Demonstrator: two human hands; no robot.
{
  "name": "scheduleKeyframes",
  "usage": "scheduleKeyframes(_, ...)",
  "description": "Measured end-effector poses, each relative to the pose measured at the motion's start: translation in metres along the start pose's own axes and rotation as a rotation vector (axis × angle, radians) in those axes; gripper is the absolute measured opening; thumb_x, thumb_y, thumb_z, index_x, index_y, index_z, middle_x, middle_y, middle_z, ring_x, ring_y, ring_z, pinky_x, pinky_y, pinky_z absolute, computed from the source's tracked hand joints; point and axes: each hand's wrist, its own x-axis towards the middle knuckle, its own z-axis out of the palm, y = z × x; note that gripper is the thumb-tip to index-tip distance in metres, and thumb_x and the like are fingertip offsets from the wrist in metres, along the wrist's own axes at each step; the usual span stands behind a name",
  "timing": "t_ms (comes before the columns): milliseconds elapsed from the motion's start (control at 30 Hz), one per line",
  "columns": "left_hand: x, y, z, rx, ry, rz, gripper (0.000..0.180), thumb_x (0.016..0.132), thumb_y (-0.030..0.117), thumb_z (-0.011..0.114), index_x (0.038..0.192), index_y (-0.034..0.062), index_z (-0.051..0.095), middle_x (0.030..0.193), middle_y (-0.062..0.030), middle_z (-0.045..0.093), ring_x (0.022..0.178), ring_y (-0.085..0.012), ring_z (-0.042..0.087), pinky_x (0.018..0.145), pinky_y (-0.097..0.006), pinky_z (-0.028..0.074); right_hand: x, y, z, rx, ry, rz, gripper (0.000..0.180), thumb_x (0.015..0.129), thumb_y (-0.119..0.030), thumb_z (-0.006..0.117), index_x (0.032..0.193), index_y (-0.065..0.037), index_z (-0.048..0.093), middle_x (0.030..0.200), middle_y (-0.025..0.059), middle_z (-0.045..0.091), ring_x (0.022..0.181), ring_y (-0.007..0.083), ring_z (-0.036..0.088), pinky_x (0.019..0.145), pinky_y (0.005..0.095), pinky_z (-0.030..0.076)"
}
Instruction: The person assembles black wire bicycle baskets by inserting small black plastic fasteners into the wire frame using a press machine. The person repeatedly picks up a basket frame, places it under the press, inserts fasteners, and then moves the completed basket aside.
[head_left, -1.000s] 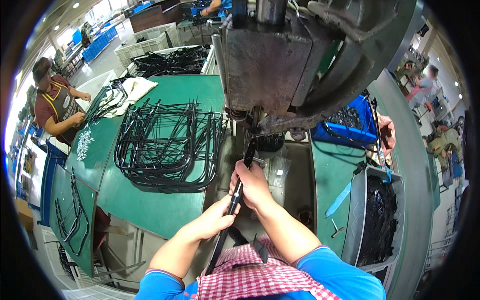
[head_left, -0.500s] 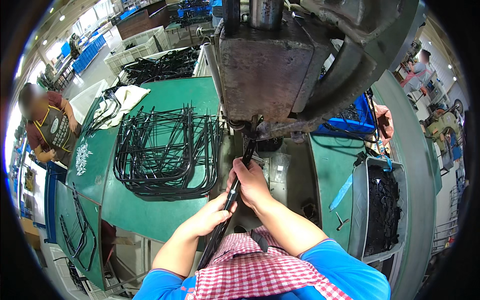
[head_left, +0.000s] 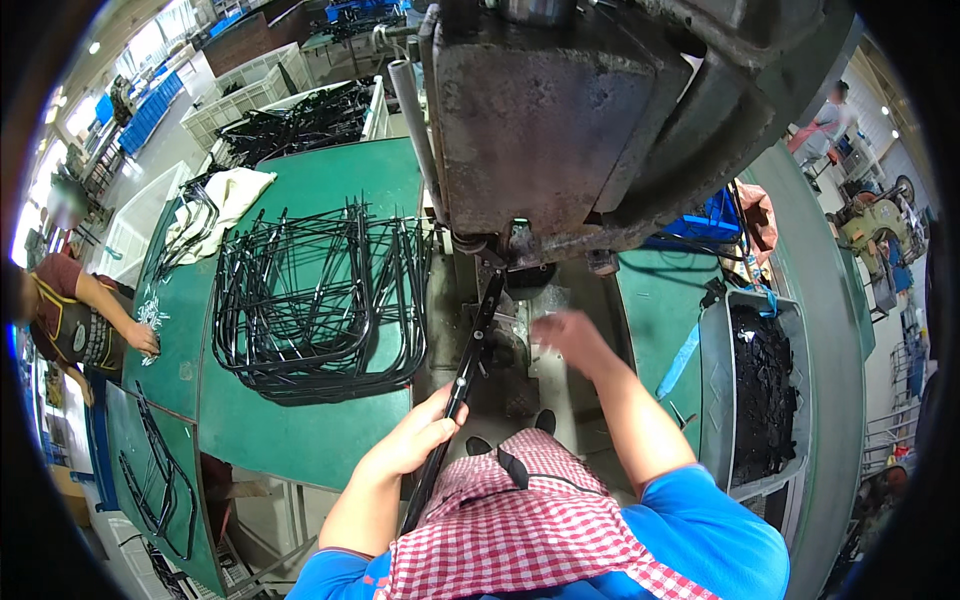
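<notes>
My left hand point(head_left: 425, 436) is wrapped around a long black metal tube point(head_left: 464, 378), which slants up from beside my apron. Its upper end sits under the head of a heavy grey press point(head_left: 550, 140). To the right of the tube and apart from it, my right hand point(head_left: 572, 338) hovers above the gap between the tables. Motion smears its fingers, so I cannot tell whether they hold anything. A pile of black bent-tube frames point(head_left: 320, 365) lies left of the press on a green table point(head_left: 300, 430).
On the right, a grey bin point(head_left: 712, 400) holds small black parts, beside a blue strip point(head_left: 680, 360). A blue crate point(head_left: 715, 222) stands behind it. At far left a co-worker's hand point(head_left: 142, 338) touches small silvery pieces point(head_left: 150, 312). More black frames point(head_left: 160, 470) lean nearby.
My right hand has let go of the tube and moved right. My left hand still grips it. The co-worker at left has reached onto the small silvery pieces. The whole view has shifted slightly.
</notes>
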Motion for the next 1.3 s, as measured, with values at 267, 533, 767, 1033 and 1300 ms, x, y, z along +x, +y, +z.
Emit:
scheduleKeyframes(267, 0.0, -0.008, -0.005, -0.019, -0.031, -0.024, 0.09, 0.081, 0.06, 0.056, 0.141, -0.0007, 0.027, 0.091, 0.0012, 0.044, 0.076, -0.0091, 0.039, 0.068, -0.022, 0.035, 0.128, 0.011, -0.008, -0.616, 0.573, -0.386, 0.039, 0.088, -0.028, 0.052, 0.121, -0.007, 0.052, 0.123, 0.0188, 0.053, 0.113, 0.0362, 0.049, 0.095, 0.0448, 0.04)
scheduleKeyframes(533, -0.003, -0.011, -0.002, -0.021, 0.031, 0.017, 0.088, 0.082, 0.06, 0.054, 0.142, 0.0011, 0.028, 0.093, 0.0012, 0.045, 0.077, -0.0082, 0.039, 0.066, -0.02, 0.034, 0.121, -0.014, -0.011, -0.551, 0.5, -0.439, 0.044, 0.089, -0.032, 0.048, 0.123, -0.004, 0.05, 0.125, 0.0207, 0.05, 0.118, 0.0373, 0.045, 0.098, 0.0447, 0.036)
scheduleKeyframes(767, -0.001, -0.005, -0.005, 0.028, 0.035, 0.002, 0.088, 0.081, 0.059, 0.057, 0.143, 0.0031, 0.027, 0.097, 0.001, 0.046, 0.08, -0.0078, 0.04, 0.068, -0.019, 0.035, 0.144, 0.006, -0.004, -0.52, 0.669, -0.503, 0.049, 0.088, -0.031, 0.052, 0.127, -0.003, 0.047, 0.131, 0.0211, 0.046, 0.121, 0.038, 0.042, 0.102, 0.0453, 0.033)
scheduleKeyframes(1033, -0.007, -0.016, -0.006, 0.005, 0.049, 0.017, 0.086, 0.081, 0.059, 0.057, 0.139, 0.0005, 0.031, 0.096, 0.0004, 0.047, 0.082, -0.008, 0.041, 0.07, -0.02, 0.036, 0.049, -0.077, 0.01, 0.08, 0.254, -0.396, 0.03, 0.091, -0.029, 0.054, 0.106, -0.003, 0.057, 0.104, 0.0094, 0.058, 0.097, 0.0201, 0.054, 0.084, 0.039, 0.043)
scheduleKeyframes(1300, 0.001, -0.017, -0.003, 0.085, 0.053, -0.059, 0.097, 0.074, 0.066, 0.059, 0.141, 0.0021, 0.03, 0.095, -0.0019, 0.049, 0.079, -0.011, 0.046, 0.07, -0.024, 0.037, 0.045, -0.089, 0.033, 0.119, 0.218, -0.619, 0.025, 0.09, -0.025, 0.052, 0.094, -0.001, 0.058, 0.079, 0.0143, 0.06, 0.075, 0.0277, 0.059, 0.069, 0.0401, 0.045)
